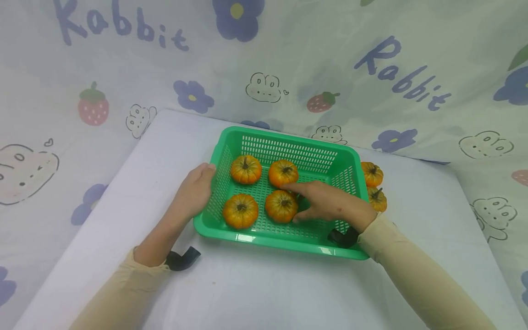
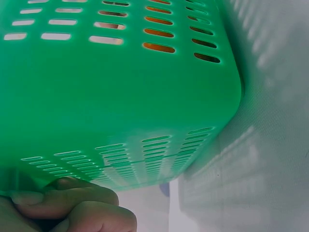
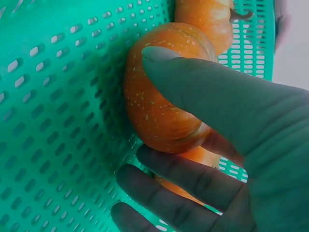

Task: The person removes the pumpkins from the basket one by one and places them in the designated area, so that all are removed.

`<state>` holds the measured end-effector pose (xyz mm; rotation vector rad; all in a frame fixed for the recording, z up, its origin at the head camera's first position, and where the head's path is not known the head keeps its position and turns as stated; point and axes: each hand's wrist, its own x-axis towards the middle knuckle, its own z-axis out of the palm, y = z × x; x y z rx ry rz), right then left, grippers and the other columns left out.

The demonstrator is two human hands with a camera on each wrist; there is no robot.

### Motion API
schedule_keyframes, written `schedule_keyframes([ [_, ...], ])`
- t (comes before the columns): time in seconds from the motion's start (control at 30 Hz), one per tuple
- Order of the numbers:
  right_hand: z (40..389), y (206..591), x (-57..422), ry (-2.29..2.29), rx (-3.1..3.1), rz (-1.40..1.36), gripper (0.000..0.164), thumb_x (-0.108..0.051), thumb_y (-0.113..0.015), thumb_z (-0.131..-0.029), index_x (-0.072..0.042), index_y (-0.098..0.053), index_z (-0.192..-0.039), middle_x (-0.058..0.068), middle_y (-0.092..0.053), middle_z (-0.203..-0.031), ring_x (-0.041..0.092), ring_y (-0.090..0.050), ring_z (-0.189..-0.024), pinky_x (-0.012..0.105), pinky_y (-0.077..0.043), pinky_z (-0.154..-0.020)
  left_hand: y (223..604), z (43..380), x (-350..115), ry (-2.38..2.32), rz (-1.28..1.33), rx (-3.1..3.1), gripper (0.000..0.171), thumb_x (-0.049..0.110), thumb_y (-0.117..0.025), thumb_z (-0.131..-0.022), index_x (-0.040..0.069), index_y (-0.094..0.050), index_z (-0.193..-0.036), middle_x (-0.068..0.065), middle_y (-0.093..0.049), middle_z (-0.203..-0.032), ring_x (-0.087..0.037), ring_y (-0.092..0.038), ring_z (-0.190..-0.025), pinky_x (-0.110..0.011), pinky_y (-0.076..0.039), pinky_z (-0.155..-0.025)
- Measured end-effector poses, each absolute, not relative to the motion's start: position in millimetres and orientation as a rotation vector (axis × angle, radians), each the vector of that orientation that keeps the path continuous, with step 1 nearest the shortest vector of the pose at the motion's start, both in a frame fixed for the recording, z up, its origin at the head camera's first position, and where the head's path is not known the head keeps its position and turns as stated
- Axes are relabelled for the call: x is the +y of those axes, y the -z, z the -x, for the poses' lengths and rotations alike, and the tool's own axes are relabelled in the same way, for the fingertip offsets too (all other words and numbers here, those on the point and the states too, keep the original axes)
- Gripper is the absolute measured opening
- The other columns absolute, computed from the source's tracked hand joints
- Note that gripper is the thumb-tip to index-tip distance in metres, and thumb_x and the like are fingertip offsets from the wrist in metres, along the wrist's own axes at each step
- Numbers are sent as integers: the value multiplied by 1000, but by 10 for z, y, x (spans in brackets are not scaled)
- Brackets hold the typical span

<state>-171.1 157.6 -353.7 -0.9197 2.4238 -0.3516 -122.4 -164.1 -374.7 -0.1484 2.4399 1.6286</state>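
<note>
A green plastic basket (image 1: 288, 246) holds several small orange pumpkins with brown stems. My left hand (image 1: 195, 190) grips the basket's left rim, its fingers curled at the edge in the left wrist view. Inside the basket, my right hand (image 1: 326, 201) reaches over the right side to the front right pumpkin (image 1: 280, 207). In the right wrist view, the thumb (image 3: 203, 92) lies along that pumpkin, while the other fingers spread loosely beside and below it. The back right pumpkin (image 1: 283, 173) is just beyond the index finger. Two more pumpkins, back left (image 1: 245, 169) and front left (image 1: 241, 211), sit in the basket's left half.
Two pumpkins (image 1: 372, 174) stand outside the basket, against its right side. The white table (image 1: 264, 293) extends around the basket. A printed cloth (image 1: 288, 59) hangs behind it. Dark curved wrist pieces (image 1: 183, 259) show by both sleeves.
</note>
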Motion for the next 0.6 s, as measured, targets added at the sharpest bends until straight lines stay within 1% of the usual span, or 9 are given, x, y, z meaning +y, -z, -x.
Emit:
schedule_keyframes([
  [0.13,1711,3534,1564,347,2431,922,84,-31,-87,-89,-16,-43,-160,9,-56,-152,28,-56,-133,50,-45,-112,3748,1230,-1637,-1625,155,2434,54,44,-24,-114,1,-52,-130,-21,-61,-106,-31,-65,-88,-39,-60,-72],
  [0.27,1714,3538,1561,344,2437,934,82,-31,-87,-89,-15,-46,-158,9,-58,-149,27,-59,-129,48,-47,-110,3731,1221,-1636,-1634,153,2424,55,45,-23,-114,1,-52,-133,-21,-62,-109,-30,-65,-90,-38,-60,-73],
  [0.6,1711,3536,1580,354,2449,944,81,-34,-87,-88,-13,-48,-156,6,-67,-133,22,-65,-112,44,-54,-99,3721,1213,-1635,-1644,156,2408,56,45,-23,-114,1,-51,-134,-22,-62,-110,-30,-66,-89,-38,-61,-72],
])
